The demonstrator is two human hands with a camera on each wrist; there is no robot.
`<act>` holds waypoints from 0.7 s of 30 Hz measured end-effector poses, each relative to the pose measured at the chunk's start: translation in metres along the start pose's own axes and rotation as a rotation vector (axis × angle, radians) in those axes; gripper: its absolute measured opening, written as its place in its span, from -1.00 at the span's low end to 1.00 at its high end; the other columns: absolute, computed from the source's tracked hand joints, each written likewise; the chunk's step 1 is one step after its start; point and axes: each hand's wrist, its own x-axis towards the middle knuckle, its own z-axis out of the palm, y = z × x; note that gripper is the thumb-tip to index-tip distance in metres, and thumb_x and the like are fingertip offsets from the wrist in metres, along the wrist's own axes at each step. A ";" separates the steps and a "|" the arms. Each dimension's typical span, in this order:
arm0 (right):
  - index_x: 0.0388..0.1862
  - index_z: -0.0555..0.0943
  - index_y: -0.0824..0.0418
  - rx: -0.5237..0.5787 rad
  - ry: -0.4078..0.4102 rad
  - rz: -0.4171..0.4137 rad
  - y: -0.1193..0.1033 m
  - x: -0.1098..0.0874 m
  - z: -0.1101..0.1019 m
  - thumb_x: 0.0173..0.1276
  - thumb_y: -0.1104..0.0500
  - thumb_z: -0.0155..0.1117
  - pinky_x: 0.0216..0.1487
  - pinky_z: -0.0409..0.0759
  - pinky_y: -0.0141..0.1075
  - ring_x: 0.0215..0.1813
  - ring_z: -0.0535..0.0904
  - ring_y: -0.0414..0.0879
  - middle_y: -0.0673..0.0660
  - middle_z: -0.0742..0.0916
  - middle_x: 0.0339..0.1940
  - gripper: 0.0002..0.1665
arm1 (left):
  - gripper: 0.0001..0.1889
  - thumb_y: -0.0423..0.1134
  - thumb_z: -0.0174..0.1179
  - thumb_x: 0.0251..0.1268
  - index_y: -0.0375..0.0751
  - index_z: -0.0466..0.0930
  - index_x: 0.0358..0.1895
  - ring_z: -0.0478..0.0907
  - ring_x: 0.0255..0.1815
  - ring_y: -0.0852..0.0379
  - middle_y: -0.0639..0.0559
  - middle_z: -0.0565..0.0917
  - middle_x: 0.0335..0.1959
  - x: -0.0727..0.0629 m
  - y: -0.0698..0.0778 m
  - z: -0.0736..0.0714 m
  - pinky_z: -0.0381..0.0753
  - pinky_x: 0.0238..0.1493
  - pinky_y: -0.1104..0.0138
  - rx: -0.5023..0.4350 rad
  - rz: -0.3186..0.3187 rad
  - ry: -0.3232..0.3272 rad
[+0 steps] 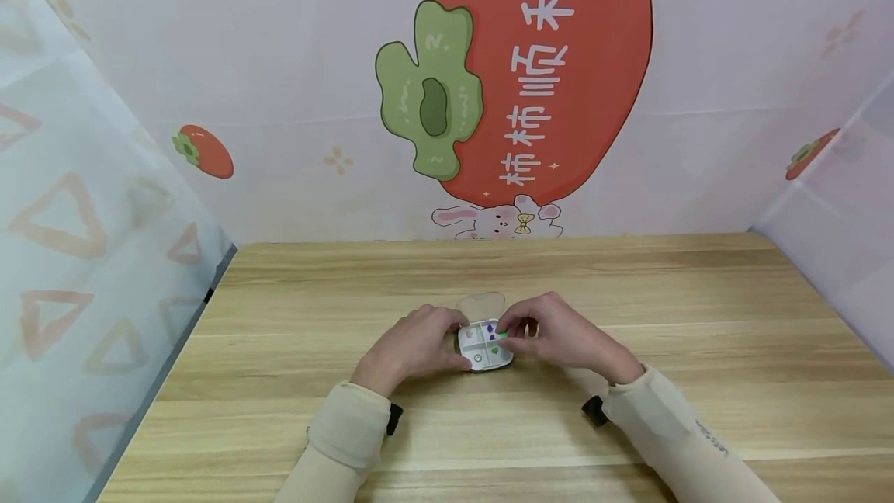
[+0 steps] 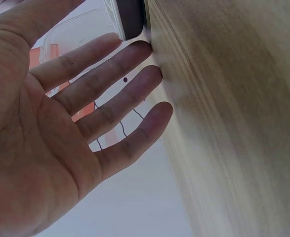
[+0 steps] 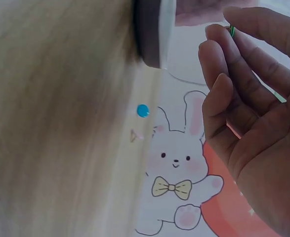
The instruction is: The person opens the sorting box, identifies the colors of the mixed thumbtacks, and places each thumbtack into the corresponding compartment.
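A small white pill box [image 1: 486,364] with four-way dividers lies on the table, its clear lid [image 1: 482,304] folded back. Purple bits [image 1: 491,329] lie in its far right compartment, a green piece [image 1: 496,350] in the near right one, a pinkish piece [image 1: 469,334] and a pale ring [image 1: 478,358] in the left ones. My left hand [image 1: 419,344] holds the box's left side between thumb and index finger, the other fingers extended in the left wrist view. Over the right compartments, my right hand [image 1: 555,332] pinches a tiny green piece [image 3: 232,30] between thumb and fingertips.
In the right wrist view, a blue round piece [image 3: 143,110] and a small pinkish piece [image 3: 133,136] lie on the wooden table [image 1: 335,278] beyond the box. A printed cloth [image 1: 307,60] hangs along the table's back edge, with more cloth at both sides.
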 end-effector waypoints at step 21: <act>-0.19 0.77 0.17 -0.002 -0.029 0.066 0.003 0.003 0.010 0.28 0.25 0.51 -0.35 0.60 -0.35 -0.39 0.56 -0.22 -0.17 0.69 -0.41 -0.86 | -0.49 -0.05 0.56 0.09 -0.18 0.69 0.10 0.59 -0.06 0.14 0.07 0.71 -0.04 0.000 -0.001 -0.001 0.57 0.09 0.16 0.005 0.024 0.004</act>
